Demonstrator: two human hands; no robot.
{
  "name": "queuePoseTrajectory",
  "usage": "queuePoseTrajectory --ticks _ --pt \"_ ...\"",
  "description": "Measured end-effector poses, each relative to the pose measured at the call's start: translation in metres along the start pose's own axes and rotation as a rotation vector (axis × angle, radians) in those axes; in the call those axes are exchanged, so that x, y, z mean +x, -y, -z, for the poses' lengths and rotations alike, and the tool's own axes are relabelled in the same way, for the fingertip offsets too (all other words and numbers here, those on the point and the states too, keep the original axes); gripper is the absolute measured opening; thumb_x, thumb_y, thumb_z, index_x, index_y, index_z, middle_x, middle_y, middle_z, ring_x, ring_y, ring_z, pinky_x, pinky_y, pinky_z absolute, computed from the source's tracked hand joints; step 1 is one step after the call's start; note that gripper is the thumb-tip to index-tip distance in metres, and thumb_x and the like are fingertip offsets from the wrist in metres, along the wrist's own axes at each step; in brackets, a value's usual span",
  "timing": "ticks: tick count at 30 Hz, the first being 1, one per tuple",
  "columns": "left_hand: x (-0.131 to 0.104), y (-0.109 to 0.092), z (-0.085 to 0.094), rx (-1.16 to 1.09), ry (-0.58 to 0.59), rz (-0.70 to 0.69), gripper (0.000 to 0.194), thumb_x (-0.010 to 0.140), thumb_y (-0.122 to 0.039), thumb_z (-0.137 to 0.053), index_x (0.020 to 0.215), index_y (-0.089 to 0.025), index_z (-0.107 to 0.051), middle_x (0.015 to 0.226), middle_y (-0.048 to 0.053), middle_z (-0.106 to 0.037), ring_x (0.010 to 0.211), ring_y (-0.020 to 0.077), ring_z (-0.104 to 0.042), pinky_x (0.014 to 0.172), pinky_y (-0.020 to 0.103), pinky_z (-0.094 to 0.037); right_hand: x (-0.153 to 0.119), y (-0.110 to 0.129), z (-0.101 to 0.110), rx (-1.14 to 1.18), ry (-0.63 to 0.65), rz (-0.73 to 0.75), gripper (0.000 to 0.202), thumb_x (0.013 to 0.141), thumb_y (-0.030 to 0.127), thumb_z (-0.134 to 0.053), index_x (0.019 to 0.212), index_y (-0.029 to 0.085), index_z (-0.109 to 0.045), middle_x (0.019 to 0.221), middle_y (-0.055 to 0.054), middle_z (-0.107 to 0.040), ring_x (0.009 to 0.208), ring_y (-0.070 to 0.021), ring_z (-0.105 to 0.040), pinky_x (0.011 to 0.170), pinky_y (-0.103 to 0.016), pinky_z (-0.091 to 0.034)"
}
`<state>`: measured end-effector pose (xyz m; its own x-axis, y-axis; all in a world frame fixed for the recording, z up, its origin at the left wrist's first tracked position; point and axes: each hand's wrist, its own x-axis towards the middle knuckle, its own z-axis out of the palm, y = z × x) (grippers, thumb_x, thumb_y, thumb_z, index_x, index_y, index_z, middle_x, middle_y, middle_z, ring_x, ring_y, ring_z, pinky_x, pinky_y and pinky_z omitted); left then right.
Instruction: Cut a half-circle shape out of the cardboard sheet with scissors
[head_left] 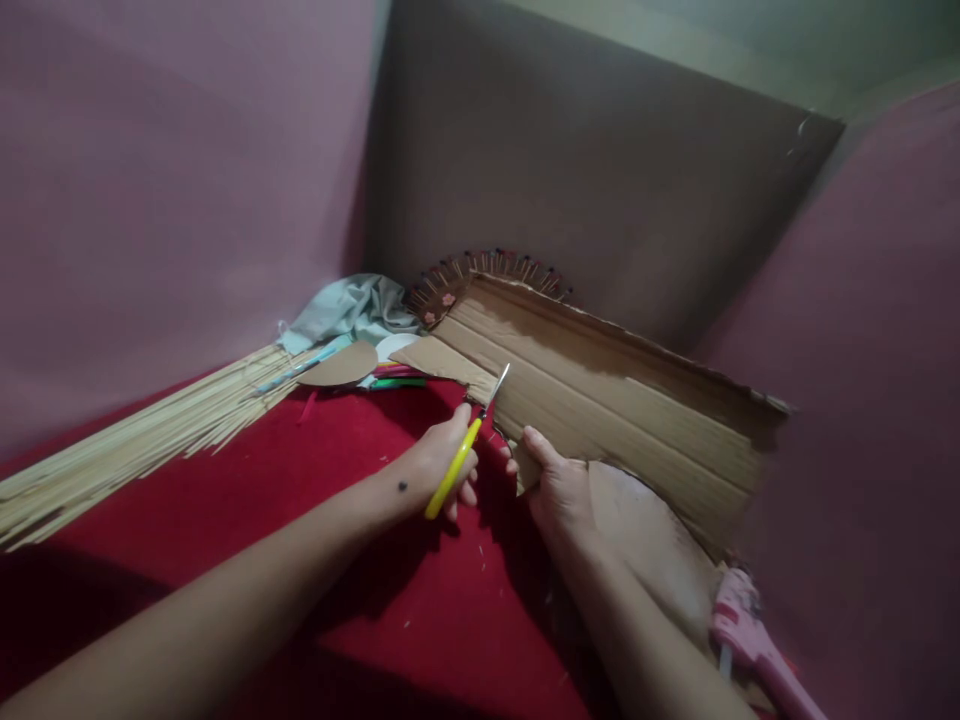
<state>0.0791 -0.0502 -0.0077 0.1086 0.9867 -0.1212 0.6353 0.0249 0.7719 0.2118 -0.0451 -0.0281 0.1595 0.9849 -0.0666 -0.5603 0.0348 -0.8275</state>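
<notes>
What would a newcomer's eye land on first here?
Probably the yellow scissors in the left hand, bright against the red cloth. Next, the big cardboard across the middle, held by the right hand. Then the pale sticks fanning out at far left.

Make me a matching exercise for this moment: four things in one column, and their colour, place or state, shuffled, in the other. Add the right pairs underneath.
Things:
1. Scissors
2. Glue gun
3. Cardboard sheet
4. Thin sticks

Colour, place or state:
A. Pink, at the lower right of the view
B. Long and pale, bundled at the left of the view
C. Yellow-handled, in the left hand
D. Brown, held at its edge by the right hand

Pairs: 1-C; 2-A; 3-D; 4-B
</notes>
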Motion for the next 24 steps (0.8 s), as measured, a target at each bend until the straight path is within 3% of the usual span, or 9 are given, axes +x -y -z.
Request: queuePoseTrajectory --ticks 4,12,17,24 --pt "-0.005 -0.009 -0.001 -0.138 0.105 0.090 0.030 0.089 -0.017 -0.024 0.101 -0.012 -0.050 0.055 0.002 -0.063 0.036 0.0145 -0.058 0.039 0.025 -0.049 0.001 0.000 -0.004 0.013 -0.027 -0.017 0.016 0.062 0.022 -0.074 0.060 0.010 -0.063 0.047 -0.005 -0.065 0.037 -0.0126 -0.056 0.038 -0.022 -0.047" --pt "0.010 -0.007 -0.005 -0.096 0.097 0.063 0.022 0.078 -0.012 -0.038 0.084 -0.011 -0.060 0.055 0.005 -0.065 0.038 0.0154 -0.059 0.041 0.026 -0.049 0.003 0.003 -0.003 0.043 -0.049 -0.063 0.018 0.063 0.021 -0.076 0.060 0.013 -0.060 0.047 -0.002 -0.064 0.038 -0.0124 -0.056 0.039 -0.022 -0.049" --pt "0.015 0.000 -0.003 0.078 0.017 -0.049 0.030 0.085 -0.025 -0.038 0.069 -0.014 -0.061 0.052 0.005 -0.063 0.046 0.0175 -0.063 0.047 0.026 -0.048 0.000 0.006 -0.003 0.067 -0.060 -0.105 0.014 0.065 0.018 -0.072 0.059 0.012 -0.061 0.045 -0.003 -0.064 0.034 -0.0117 -0.053 0.036 -0.022 -0.048" --pt "0.011 0.001 0.005 0.309 -0.141 -0.185 0.029 0.089 -0.033 -0.040 0.079 -0.017 -0.063 0.084 0.014 -0.070 0.082 0.0266 -0.068 0.068 0.032 -0.046 0.000 0.007 -0.003 0.096 -0.066 -0.144 0.012 0.066 0.015 -0.070 0.059 0.011 -0.061 0.046 -0.005 -0.064 0.034 -0.0125 -0.055 0.034 -0.021 -0.048"
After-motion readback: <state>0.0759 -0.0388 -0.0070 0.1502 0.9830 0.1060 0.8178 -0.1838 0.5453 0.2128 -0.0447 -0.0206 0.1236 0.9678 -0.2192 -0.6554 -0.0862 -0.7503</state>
